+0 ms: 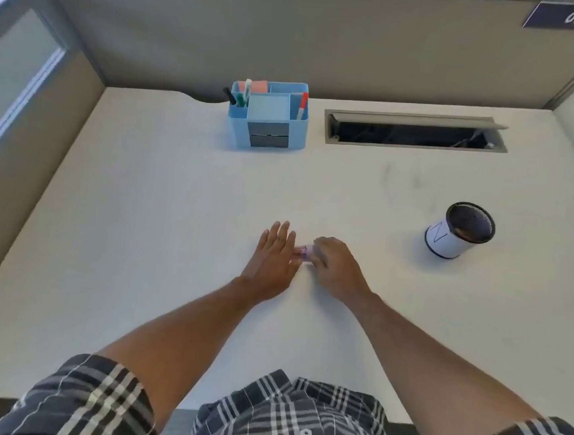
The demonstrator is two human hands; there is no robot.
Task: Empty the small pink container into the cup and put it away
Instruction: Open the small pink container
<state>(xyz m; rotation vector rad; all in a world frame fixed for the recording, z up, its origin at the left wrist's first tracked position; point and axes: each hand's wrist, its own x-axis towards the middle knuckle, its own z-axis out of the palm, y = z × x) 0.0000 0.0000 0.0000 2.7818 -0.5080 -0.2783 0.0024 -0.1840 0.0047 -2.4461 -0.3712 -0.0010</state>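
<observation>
A small pink container [302, 254] lies on the white desk [161, 228] between my two hands, mostly hidden by them. My right hand [338, 267] is curled over its right side and grips it. My left hand [275, 257] lies flat with fingers spread, its thumb side touching the container's left end. The cup [459, 231], white with a dark mesh interior and a black rim, stands upright to the right, well apart from both hands.
A blue desk organizer [269, 116] with pens, markers and sticky notes stands at the back centre. An open cable slot [414, 133] is set into the desk at the back right. Grey partition walls enclose the desk on three sides.
</observation>
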